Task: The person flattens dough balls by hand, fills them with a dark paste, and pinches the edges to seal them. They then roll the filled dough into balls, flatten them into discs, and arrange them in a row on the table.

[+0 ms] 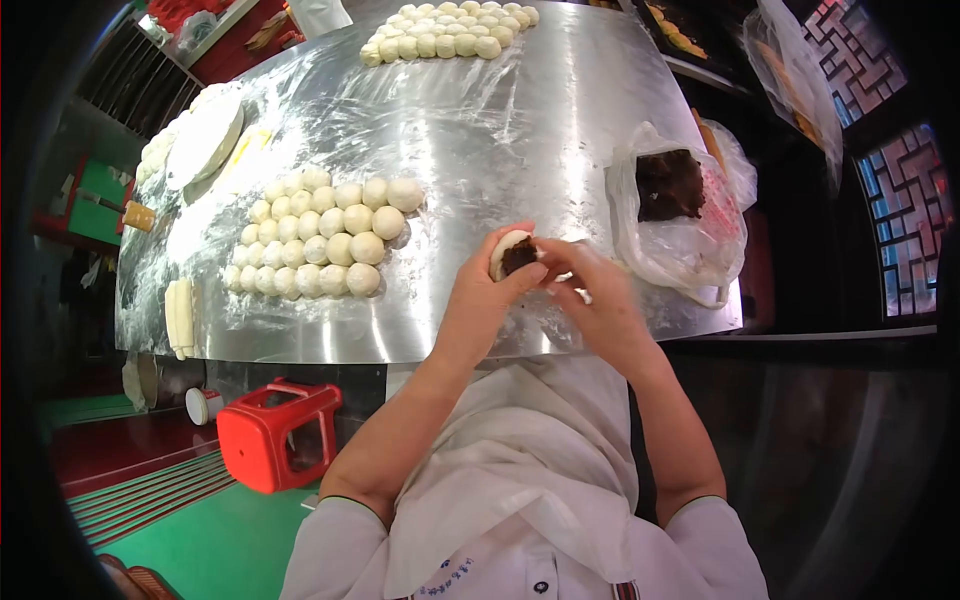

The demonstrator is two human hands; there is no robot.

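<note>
A small round of white dough with dark filling (519,256) sits in my left hand (482,290), whose fingers and thumb curl around it. My right hand (600,295) is just to the right, slightly blurred, its fingers bent and apart. Its fingertips reach the right edge of the filled dough; whether they press on it is hard to tell. Left of my hands, several rows of pale dough balls (315,225) rest on the floured metal table (480,130). On the right, an opened plastic bag (690,250) holds a dark block of filling (670,185).
Another batch of dough balls (450,30) lies at the table's far side. A white round lid or tray (206,140) is at the left, above a folded dough strip (180,317). A red stool (275,435) stands below the left front edge.
</note>
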